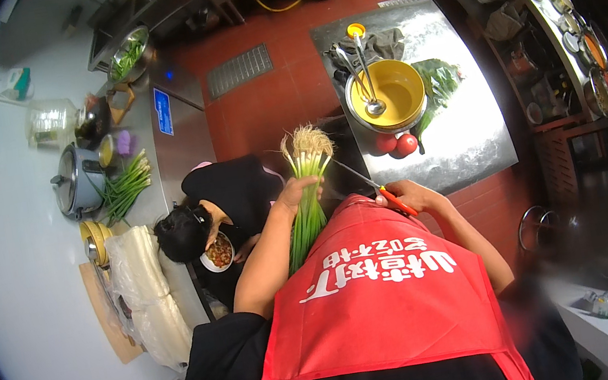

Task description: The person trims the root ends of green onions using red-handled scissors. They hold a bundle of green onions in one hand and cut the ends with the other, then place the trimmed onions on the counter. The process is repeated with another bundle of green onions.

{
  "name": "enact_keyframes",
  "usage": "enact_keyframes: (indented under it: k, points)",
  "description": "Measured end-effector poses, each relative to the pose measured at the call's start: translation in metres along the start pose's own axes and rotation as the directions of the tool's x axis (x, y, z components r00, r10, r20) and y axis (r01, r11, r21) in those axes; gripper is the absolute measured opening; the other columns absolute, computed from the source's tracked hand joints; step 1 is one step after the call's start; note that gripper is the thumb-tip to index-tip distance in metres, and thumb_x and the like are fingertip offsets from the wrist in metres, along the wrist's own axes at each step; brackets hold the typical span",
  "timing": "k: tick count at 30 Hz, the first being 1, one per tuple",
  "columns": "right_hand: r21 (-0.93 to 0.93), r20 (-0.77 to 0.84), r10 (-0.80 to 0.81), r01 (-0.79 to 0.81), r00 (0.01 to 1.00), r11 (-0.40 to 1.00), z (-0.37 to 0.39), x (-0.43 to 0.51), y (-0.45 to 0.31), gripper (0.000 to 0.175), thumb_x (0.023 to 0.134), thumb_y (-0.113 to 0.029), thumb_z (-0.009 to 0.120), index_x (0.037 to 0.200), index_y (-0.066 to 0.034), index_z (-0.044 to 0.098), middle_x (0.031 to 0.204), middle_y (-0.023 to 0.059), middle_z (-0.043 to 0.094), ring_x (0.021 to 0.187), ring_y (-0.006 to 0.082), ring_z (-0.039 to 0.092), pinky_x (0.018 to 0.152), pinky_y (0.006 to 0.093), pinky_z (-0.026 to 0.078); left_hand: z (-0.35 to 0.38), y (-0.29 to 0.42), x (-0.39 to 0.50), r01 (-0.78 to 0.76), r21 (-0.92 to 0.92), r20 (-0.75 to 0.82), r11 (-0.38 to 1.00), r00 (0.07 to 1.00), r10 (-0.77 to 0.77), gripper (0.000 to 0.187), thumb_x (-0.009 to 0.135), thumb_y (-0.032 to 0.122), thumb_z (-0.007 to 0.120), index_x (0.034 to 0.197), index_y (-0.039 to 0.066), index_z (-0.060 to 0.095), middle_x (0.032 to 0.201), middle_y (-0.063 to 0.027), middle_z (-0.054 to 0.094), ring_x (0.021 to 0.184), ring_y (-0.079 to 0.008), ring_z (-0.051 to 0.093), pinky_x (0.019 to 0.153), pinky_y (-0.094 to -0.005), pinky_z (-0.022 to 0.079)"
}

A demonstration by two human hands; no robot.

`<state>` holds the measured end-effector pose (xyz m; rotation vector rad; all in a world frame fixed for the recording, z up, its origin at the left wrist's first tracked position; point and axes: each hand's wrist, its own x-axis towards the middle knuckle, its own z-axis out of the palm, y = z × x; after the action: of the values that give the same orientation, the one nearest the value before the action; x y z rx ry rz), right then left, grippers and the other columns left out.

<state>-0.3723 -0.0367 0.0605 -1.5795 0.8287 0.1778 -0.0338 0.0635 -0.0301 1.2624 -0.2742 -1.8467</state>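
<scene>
My left hand (301, 191) grips a thick bunch of scallions (309, 222) just below its pale roots (307, 143). The roots point away from me, while the green leaves run down beside my red apron (384, 320). In my right hand (411, 194) is a narrow-bladed knife (399, 202) with an orange handle. Its blade slants up and left, the tip close to the right side of the scallion roots; whether it touches them I cannot tell.
A person (233, 195) leans over a bowl of food (218, 252) at my left. The steel table (468, 134) ahead right bears a yellow pot (394, 80) with ladles, leafy greens (436, 82) and tomatoes (406, 144). More scallions (128, 188) lie on the left counter beside a lidded pot (77, 181).
</scene>
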Motion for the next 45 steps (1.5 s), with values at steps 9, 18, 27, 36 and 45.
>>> enact_keyframes:
  k: [9, 18, 27, 36, 45]
  points:
    - [-0.029, 0.072, 0.074, -0.072, 0.995, 0.997, 0.003, 0.02, 0.002, 0.084, 0.088, -0.076, 0.058, 0.108, 0.0042, 0.072, 0.088, 0.0137, 0.07, 0.082, 0.0218, 0.062, 0.076, 0.0386, 0.05, 0.01, 0.009, -0.017, -0.07, 0.077, -0.09, 0.995, 0.993, 0.076, 0.026, 0.084, 0.009, 0.075, 0.108, 0.005, 0.065, 0.082, -0.0046, 0.065, 0.065, -0.0151, 0.064, 0.061, -0.0312, 0.054]
    - [0.086, 0.147, 0.156, -0.17, 0.977, 0.982, 0.002, 0.025, 0.007, 0.085, 0.086, -0.081, 0.058, 0.106, 0.0002, 0.073, 0.08, 0.0052, 0.065, 0.071, 0.0155, 0.059, 0.062, 0.0322, 0.048, 0.008, 0.007, -0.021, -0.109, 0.072, -0.172, 0.991, 0.978, 0.121, 0.028, 0.082, 0.014, 0.078, 0.107, 0.005, 0.068, 0.085, -0.0042, 0.069, 0.067, -0.0141, 0.065, 0.061, -0.0297, 0.053]
    - [0.095, 0.185, 0.183, -0.203, 0.966, 0.975, 0.005, 0.038, 0.01, 0.096, 0.081, -0.089, 0.051, 0.098, 0.0032, 0.073, 0.08, 0.0084, 0.066, 0.074, 0.0188, 0.059, 0.066, 0.037, 0.047, 0.009, 0.005, -0.019, -0.082, 0.098, -0.149, 0.992, 0.984, 0.097, 0.027, 0.082, 0.012, 0.078, 0.106, 0.005, 0.067, 0.085, -0.0045, 0.068, 0.067, -0.0143, 0.065, 0.06, -0.0299, 0.052]
    - [0.107, 0.169, 0.193, -0.213, 0.967, 0.971, 0.01, 0.045, 0.023, 0.087, 0.085, -0.083, 0.057, 0.099, 0.0014, 0.073, 0.083, 0.0065, 0.067, 0.074, 0.016, 0.06, 0.063, 0.0329, 0.049, 0.005, 0.003, -0.012, -0.051, 0.121, -0.135, 0.991, 0.989, 0.067, 0.029, 0.084, 0.009, 0.077, 0.109, 0.005, 0.064, 0.087, -0.0043, 0.066, 0.067, -0.0133, 0.064, 0.059, -0.0297, 0.054]
    - [0.063, 0.187, 0.228, -0.244, 0.955, 0.968, 0.006, 0.046, 0.029, 0.08, 0.086, -0.08, 0.058, 0.09, -0.0017, 0.074, 0.069, 0.0019, 0.06, 0.061, 0.0142, 0.054, 0.054, 0.0308, 0.041, 0.007, 0.003, -0.009, -0.037, 0.119, -0.124, 0.992, 0.991, 0.052, 0.026, 0.084, 0.01, 0.078, 0.107, 0.006, 0.065, 0.086, -0.0033, 0.066, 0.066, -0.0129, 0.064, 0.059, -0.0293, 0.054]
